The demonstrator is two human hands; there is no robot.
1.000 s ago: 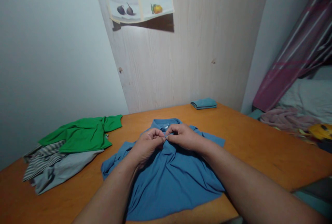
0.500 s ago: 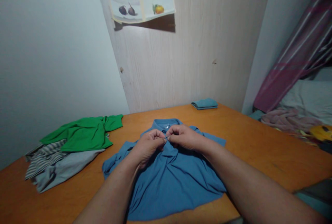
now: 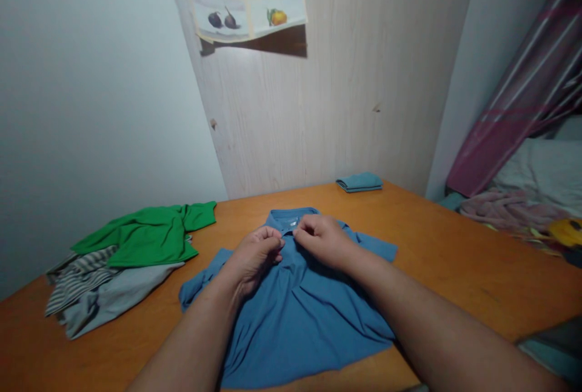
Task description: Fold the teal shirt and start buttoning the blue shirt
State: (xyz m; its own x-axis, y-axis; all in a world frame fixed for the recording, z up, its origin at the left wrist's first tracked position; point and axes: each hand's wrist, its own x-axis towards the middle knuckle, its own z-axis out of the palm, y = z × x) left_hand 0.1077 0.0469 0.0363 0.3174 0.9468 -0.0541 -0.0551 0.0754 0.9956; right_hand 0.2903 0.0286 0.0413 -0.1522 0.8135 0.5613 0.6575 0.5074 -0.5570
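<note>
A blue polo shirt (image 3: pixel 300 325) lies spread front up, its collar (image 3: pixel 291 215) pointing away from me and its hem toward me. Both my hands are over the upper front, just below the collar. My left hand (image 3: pixel 260 255) is closed in a pinch at the left edge of the neck opening. Just to its right, my right hand (image 3: pixel 325 240) pinches the shirt's edge between thumb and forefinger. A small gap separates the two sets of fingertips. Whatever lies right between the fingers, cloth or button, is too small to make out.
On the left of the wooden table (image 3: pixel 436 246) a green shirt (image 3: pixel 150 237) lies over a striped garment (image 3: pixel 82 280) and a grey one (image 3: pixel 122 301). A folded teal cloth (image 3: pixel 360 183) rests at the back. Beyond the right edge hangs a pink curtain (image 3: pixel 491 131).
My hands have drawn slightly apart, the left moving a little left. The raised fold of cloth below the fingers has dropped, and the shirt front lies flatter.
</note>
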